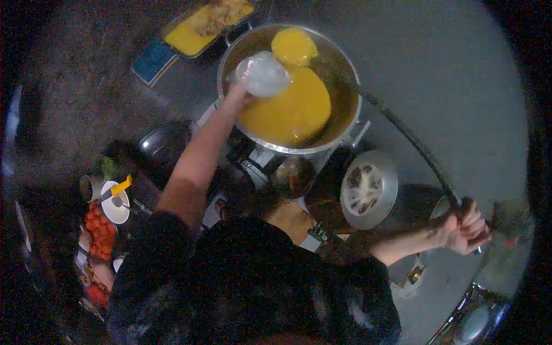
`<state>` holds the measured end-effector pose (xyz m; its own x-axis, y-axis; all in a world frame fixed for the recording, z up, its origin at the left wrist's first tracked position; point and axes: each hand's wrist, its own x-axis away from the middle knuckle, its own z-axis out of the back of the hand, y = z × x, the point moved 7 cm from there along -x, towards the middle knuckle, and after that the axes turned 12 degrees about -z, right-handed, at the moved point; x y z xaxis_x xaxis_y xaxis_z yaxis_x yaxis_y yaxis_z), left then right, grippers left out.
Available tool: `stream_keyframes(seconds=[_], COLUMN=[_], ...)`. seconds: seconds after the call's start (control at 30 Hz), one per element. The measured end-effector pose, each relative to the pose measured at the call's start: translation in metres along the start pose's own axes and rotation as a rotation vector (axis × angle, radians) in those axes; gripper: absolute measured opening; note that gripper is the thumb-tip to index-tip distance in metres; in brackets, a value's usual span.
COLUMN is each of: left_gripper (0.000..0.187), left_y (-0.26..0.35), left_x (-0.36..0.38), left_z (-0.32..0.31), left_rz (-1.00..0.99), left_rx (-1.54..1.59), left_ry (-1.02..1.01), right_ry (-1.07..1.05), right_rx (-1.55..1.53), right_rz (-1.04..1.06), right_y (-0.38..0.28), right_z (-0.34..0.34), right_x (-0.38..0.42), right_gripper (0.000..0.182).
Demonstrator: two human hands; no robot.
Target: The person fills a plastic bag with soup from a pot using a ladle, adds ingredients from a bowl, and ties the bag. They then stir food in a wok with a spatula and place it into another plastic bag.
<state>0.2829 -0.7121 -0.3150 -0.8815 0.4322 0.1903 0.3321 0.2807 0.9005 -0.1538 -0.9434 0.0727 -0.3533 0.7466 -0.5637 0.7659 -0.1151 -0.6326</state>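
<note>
My left hand [244,93] reaches over a large metal pot [345,123] and is closed on a clear, whitish plastic container [264,75], blurred by motion. Yellow liquid [302,106] pools below it in the pot. Out to the right, my right hand [464,229] is wrapped around the end of a long-handled ladle [411,137]. Its dark handle slants up and left across the pot's rim. In line with the handle, a round bowlful of yellow liquid [294,46] shows at the far side of the pot.
A tray [192,34] of yellow liquid and pale shredded food sits behind the pot, beside a blue item [154,60]. A metal lid [369,190] lies right of centre. At lower left are a white bowl [117,213], a yellow-handled tool [121,185] and orange cut pieces [100,233].
</note>
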Motion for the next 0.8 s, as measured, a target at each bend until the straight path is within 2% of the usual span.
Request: stream_keyframes(seconds=[0.03,0.13,0.33,0.4,0.5,0.57,0.63,0.67,0.73,0.8], left_gripper=[0.063,0.060,0.059,0.058,0.057,0.057,0.060,0.060,0.054,0.055], left_y=[-0.008,-0.016,-0.003,0.005,0.023,0.038,0.071,0.074,0.075,0.077], left_x=[-0.005,-0.015,-0.024,-0.022,-0.025,-0.023,0.007,0.013,0.021,0.027], left_z=[-0.002,-0.011,-0.013,-0.007,0.005,0.016,0.014,0.022,0.053,0.066], left_rz=[0.039,0.076,0.019,0.004,-0.032,-0.062,-0.075,-0.075,0.062,0.067], left_rx=[0.004,0.024,0.029,0.023,0.006,-0.002,-0.028,-0.033,-0.216,-0.196], left_ry=[0.049,0.119,0.113,0.097,0.062,0.034,0.064,0.061,0.067,0.115], right_ry=[0.041,-0.003,-0.144,-0.141,-0.101,-0.055,0.030,0.117,0.357,0.482], right_rx=[0.109,0.145,0.131,0.188,0.335,0.302,0.196,0.124,0.002,0.009], right_rz=[0.124,0.168,0.187,0.138,-0.101,-0.335,-0.447,-0.483,-0.528,-0.445], right_y=[-0.006,0.001,0.012,0.050,0.166,0.260,0.299,0.300,0.288,0.259], right_z=[-0.004,-0.022,-0.028,-0.025,-0.024,-0.026,-0.026,-0.018,0.012,0.039], right_x=[0.008,0.027,0.038,0.033,0.043,0.053,0.050,0.044,0.032,0.028], right_gripper=[0.035,0.035,0.034,0.034,0.034,0.034,0.034,0.034,0.038,0.041])
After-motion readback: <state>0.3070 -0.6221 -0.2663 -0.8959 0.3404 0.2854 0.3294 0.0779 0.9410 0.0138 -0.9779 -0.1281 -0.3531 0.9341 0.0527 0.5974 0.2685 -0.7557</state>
